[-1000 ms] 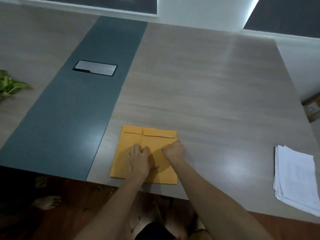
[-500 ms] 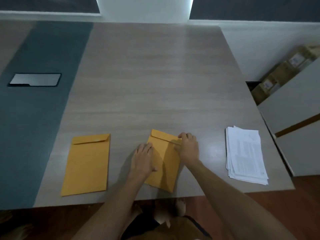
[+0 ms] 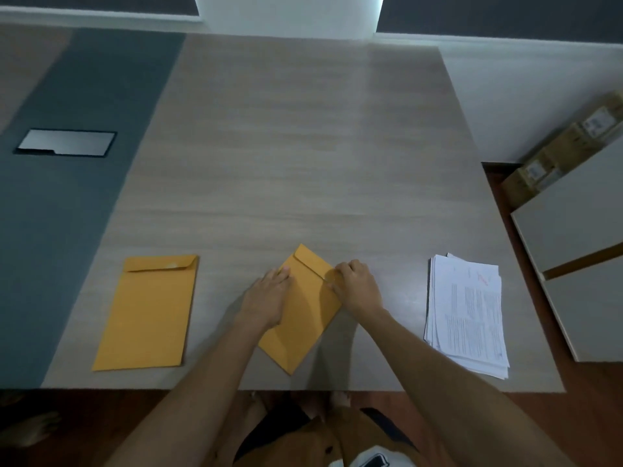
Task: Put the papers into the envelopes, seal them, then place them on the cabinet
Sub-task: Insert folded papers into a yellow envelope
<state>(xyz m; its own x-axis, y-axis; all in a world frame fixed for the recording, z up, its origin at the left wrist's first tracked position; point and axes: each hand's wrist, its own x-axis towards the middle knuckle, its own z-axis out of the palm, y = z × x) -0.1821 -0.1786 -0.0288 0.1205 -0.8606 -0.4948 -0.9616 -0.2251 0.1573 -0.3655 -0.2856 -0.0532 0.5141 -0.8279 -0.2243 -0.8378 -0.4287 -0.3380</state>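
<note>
Tilted manila envelope point(image 3: 303, 308) lies flat near the counter point(image 3: 303, 163) front edge, between both hands. Left hand point(image 3: 266, 298) rests flat on its left side, fingers straight. Right hand point(image 3: 357, 288) fingers curled, pinching the flap edge. Second manila envelope point(image 3: 148, 311) lies well left; stack of printed papers point(image 3: 467, 311) right. White cabinet point(image 3: 573, 237) far right.

Dim, bluish light from above, wide-angle edge distortion
</note>
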